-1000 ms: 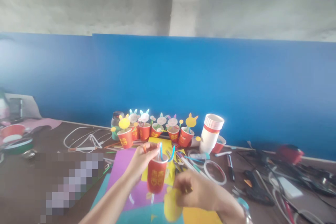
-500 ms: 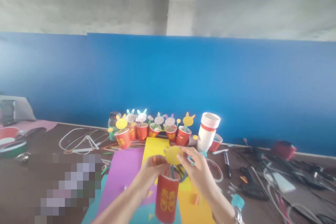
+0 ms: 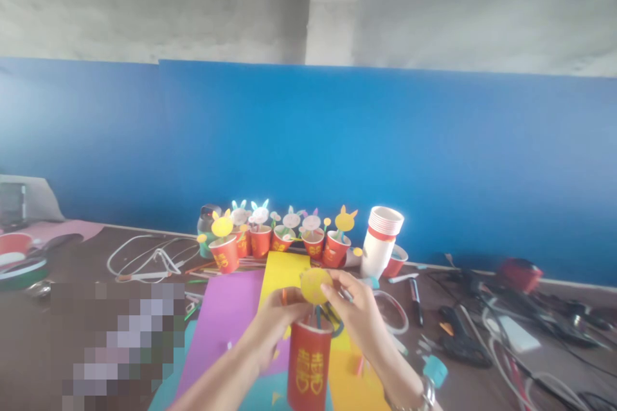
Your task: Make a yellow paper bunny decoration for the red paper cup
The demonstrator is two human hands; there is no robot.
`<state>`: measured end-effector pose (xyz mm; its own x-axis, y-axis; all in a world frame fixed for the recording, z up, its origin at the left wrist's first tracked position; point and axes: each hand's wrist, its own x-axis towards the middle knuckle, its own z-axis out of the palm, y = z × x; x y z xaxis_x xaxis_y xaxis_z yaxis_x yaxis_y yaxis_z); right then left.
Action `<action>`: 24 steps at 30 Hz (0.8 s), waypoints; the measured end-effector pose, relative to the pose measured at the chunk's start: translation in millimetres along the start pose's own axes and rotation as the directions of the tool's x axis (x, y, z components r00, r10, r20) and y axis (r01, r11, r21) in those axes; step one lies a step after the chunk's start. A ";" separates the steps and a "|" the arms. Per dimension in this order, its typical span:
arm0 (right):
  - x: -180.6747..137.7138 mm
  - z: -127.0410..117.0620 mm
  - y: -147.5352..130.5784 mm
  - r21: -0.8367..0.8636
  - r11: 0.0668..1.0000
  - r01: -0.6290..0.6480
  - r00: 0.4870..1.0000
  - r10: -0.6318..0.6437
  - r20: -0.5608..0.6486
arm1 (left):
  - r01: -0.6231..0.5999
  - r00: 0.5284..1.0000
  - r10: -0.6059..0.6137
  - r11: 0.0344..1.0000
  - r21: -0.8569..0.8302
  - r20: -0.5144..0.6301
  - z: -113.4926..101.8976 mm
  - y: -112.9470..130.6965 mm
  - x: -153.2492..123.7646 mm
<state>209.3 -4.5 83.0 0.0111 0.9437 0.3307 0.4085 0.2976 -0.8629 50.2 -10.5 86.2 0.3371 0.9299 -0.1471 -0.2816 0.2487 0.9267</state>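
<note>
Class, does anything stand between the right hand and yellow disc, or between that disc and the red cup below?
Nothing visible separates the right hand from the yellow disc. A blue straw rises between disc and red cup, the left hand beside it.

Open air lies above the row of decorated red cups (image 3: 261,243), up along the blue partition (image 3: 308,135). Lower down, that row and the tall stack of white cups (image 3: 378,250) to its right block the back. Flat purple paper (image 3: 224,305) leaves a low lane beyond the left hand (image 3: 280,316). Between the forearms, a larger red cup (image 3: 309,366) and a yellow paper disc (image 3: 313,287) close the middle. Past the right hand (image 3: 354,298), a gun-shaped tool (image 3: 465,340) and tangled cables (image 3: 563,329) obstruct the surface
</note>
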 end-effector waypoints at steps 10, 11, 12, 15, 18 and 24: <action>-1.1 0.6 -6.3 -0.079 0.996 0.050 0.998 -0.053 -0.037 | -0.052 0.996 0.051 0.999 -0.005 -0.076 -0.6 -3.1 -0.2; -1.4 0.6 -7.3 -0.091 0.994 0.056 0.997 -0.060 -0.046 | -0.060 0.995 0.060 0.998 0.000 -0.079 -0.8 -3.7 -0.1; -1.7 0.7 -8.4 -0.099 0.993 0.061 0.996 -0.066 -0.054 | -0.066 0.995 0.066 0.998 0.004 -0.072 -1.0 -4.4 0.3; -3.1 0.8 -11.8 -0.096 0.994 0.058 0.997 -0.063 -0.053 | -0.086 0.995 0.086 0.996 0.012 -0.054 -2.4 -7.5 3.0; -4.3 0.9 -14.5 -0.068 0.997 0.036 0.999 -0.038 -0.027 | -0.103 0.991 0.104 0.995 0.016 -0.080 -3.9 -11.2 5.6; -4.2 5.0 -12.4 0.078 0.997 -0.005 0.996 -0.002 0.089 | -0.140 0.977 0.142 0.990 0.025 -0.157 -2.2 -11.6 5.3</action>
<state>199.6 -11.4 90.4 -0.0711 0.9522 0.2970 0.3361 0.3032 -0.8917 53.3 -7.8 73.9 0.1483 0.9867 -0.0667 -0.3036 0.1096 0.9465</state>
